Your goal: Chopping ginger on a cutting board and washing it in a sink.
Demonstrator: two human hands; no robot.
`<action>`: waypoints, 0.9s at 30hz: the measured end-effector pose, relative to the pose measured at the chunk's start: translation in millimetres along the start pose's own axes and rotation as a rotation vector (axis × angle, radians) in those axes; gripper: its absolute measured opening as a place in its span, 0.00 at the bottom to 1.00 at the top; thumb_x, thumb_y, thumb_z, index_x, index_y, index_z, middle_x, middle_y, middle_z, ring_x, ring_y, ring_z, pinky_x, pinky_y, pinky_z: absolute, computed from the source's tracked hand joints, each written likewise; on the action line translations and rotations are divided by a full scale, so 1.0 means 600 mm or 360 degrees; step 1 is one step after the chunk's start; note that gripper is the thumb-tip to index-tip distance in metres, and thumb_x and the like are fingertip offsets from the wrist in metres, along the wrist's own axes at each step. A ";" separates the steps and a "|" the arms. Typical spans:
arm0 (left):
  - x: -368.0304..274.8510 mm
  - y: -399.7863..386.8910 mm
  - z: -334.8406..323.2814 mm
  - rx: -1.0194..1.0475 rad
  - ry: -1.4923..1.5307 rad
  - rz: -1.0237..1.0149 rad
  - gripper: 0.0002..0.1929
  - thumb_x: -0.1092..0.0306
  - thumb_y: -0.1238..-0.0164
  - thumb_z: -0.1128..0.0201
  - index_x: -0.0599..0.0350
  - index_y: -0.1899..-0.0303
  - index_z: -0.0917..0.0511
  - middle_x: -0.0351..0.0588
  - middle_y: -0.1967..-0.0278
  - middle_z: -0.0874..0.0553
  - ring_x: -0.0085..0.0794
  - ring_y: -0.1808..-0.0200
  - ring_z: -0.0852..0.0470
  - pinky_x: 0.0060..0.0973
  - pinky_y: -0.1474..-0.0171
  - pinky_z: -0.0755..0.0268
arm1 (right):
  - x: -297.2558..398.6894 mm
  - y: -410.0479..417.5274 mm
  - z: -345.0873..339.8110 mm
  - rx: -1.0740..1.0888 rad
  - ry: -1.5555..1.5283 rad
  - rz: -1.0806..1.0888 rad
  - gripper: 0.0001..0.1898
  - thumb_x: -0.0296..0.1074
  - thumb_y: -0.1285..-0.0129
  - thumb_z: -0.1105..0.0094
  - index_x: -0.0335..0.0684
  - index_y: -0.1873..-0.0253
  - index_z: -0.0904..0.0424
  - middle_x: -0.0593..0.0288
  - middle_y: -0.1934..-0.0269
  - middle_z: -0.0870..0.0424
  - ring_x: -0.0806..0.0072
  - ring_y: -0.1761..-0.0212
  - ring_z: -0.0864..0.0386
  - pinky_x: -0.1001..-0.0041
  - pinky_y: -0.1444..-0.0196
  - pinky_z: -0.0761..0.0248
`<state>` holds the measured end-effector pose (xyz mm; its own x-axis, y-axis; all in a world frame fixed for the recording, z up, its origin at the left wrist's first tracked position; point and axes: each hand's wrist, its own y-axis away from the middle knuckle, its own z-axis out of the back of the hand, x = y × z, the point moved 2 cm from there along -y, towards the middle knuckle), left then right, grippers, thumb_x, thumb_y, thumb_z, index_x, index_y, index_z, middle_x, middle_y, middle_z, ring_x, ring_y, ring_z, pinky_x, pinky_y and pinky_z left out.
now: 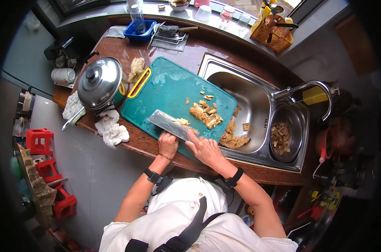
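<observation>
A broad metal cleaver (170, 123) lies slantwise over the near edge of a green cutting board (165, 82). My right hand (207, 151) is at the cleaver's right end, index finger along the blade; the handle is hidden. Curled up close below the blade's near side is my left hand (168, 145); whether its fingers hold anything is hidden. Pale cut pieces (182, 121) sit along the blade's far edge. Brown, wrinkled, sheet-like food pieces (206, 115) are heaped on the board's right half, with a few small bits around them.
A lidded steel pot (100, 83) and a white cloth (112, 129) are left of the board. At right, a steel sink (253, 119) holds more brown pieces (233, 138); its side basin holds a metal bowl (280, 138) of brown scraps. A faucet (316, 83) arches there.
</observation>
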<state>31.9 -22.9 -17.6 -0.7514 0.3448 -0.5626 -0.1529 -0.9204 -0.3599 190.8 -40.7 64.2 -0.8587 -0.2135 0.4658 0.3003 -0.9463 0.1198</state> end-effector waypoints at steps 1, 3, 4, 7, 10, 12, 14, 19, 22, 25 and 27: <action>-0.002 -0.001 0.001 0.0004 0.0001 0.0000 0.09 0.75 0.52 0.36 0.59 0.65 0.18 0.53 0.68 0.17 0.48 0.63 0.20 0.37 0.59 0.27 | 0.000 -0.004 -0.004 -0.0003 -0.0009 0.0008 0.21 0.47 0.34 0.51 0.43 0.40 0.32 0.44 0.76 0.21 0.47 0.75 0.22 0.55 0.73 0.29; -0.006 -0.001 0.002 -0.0059 0.0020 -0.0019 0.06 0.75 0.52 0.37 0.59 0.69 0.19 0.52 0.69 0.18 0.48 0.63 0.21 0.37 0.59 0.27 | 0.003 -0.016 -0.015 -0.0003 -0.0018 0.0011 0.21 0.47 0.34 0.51 0.43 0.40 0.32 0.44 0.76 0.21 0.47 0.74 0.21 0.55 0.73 0.29; -0.006 -0.001 0.001 -0.0057 0.0026 -0.0030 0.06 0.75 0.52 0.37 0.59 0.69 0.19 0.52 0.69 0.18 0.48 0.63 0.21 0.37 0.59 0.27 | 0.008 -0.027 -0.018 -0.0041 -0.0008 0.0039 0.21 0.47 0.34 0.51 0.43 0.40 0.32 0.44 0.76 0.21 0.47 0.74 0.21 0.55 0.72 0.29; 0.002 -0.003 0.000 -0.0033 0.0016 -0.0052 0.04 0.72 0.49 0.37 0.60 0.71 0.20 0.51 0.70 0.19 0.48 0.63 0.21 0.37 0.59 0.28 | 0.016 -0.053 -0.028 -0.0121 -0.0015 0.0073 0.21 0.47 0.34 0.52 0.44 0.40 0.32 0.44 0.75 0.20 0.48 0.73 0.21 0.55 0.71 0.29; 0.000 -0.004 -0.001 -0.0042 0.0086 -0.0034 0.03 0.73 0.49 0.38 0.60 0.73 0.21 0.51 0.69 0.20 0.47 0.62 0.22 0.38 0.59 0.28 | 0.008 -0.057 -0.035 -0.0123 -0.0015 0.0085 0.22 0.48 0.34 0.53 0.43 0.40 0.33 0.44 0.75 0.20 0.48 0.73 0.21 0.55 0.70 0.29; -0.002 -0.008 0.004 -0.0043 0.0049 -0.0070 0.04 0.73 0.49 0.38 0.58 0.70 0.20 0.50 0.67 0.20 0.46 0.61 0.22 0.37 0.59 0.28 | 0.004 -0.058 -0.035 -0.0116 -0.0049 0.0124 0.22 0.48 0.34 0.54 0.43 0.40 0.32 0.43 0.74 0.20 0.47 0.72 0.21 0.54 0.70 0.30; -0.012 -0.014 0.009 -0.0055 0.0015 -0.0078 0.05 0.74 0.49 0.38 0.57 0.68 0.20 0.49 0.66 0.20 0.46 0.61 0.22 0.37 0.59 0.28 | -0.005 -0.037 -0.022 -0.0092 -0.0079 0.0066 0.21 0.48 0.34 0.53 0.44 0.41 0.31 0.42 0.73 0.20 0.46 0.71 0.21 0.54 0.69 0.30; -0.031 -0.023 0.025 -0.0117 0.0118 -0.0114 0.10 0.75 0.47 0.38 0.53 0.61 0.19 0.45 0.61 0.19 0.41 0.58 0.21 0.34 0.55 0.28 | -0.034 0.022 0.030 -0.0097 -0.0258 -0.0228 0.20 0.47 0.33 0.54 0.47 0.41 0.29 0.41 0.72 0.20 0.45 0.68 0.21 0.53 0.66 0.30; -0.033 -0.024 0.024 -0.0193 0.0152 -0.0135 0.11 0.75 0.47 0.38 0.54 0.60 0.18 0.45 0.62 0.18 0.41 0.57 0.20 0.33 0.55 0.27 | -0.039 0.037 0.033 -0.0172 -0.0204 -0.0212 0.20 0.47 0.33 0.54 0.46 0.41 0.28 0.42 0.73 0.20 0.45 0.70 0.21 0.53 0.68 0.29; -0.017 -0.014 0.017 -0.0188 0.0058 -0.0143 0.10 0.74 0.48 0.37 0.57 0.62 0.18 0.48 0.62 0.18 0.44 0.58 0.20 0.35 0.55 0.27 | -0.013 0.056 0.053 -0.0113 -0.0173 -0.0166 0.19 0.44 0.34 0.51 0.45 0.42 0.27 0.43 0.72 0.20 0.48 0.70 0.21 0.56 0.68 0.29; -0.006 -0.007 0.011 -0.0167 -0.0090 -0.0158 0.10 0.73 0.48 0.37 0.58 0.63 0.18 0.50 0.63 0.18 0.45 0.59 0.20 0.36 0.56 0.27 | -0.006 0.066 0.050 0.0004 -0.0083 -0.0124 0.18 0.44 0.34 0.50 0.44 0.43 0.26 0.44 0.73 0.20 0.49 0.72 0.21 0.57 0.70 0.29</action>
<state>31.1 -21.5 -9.1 -0.7713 0.4197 -0.4784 -0.1628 -0.8568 -0.4892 218.2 -69.9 93.3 -0.8568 -0.1263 0.4999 0.2344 -0.9590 0.1594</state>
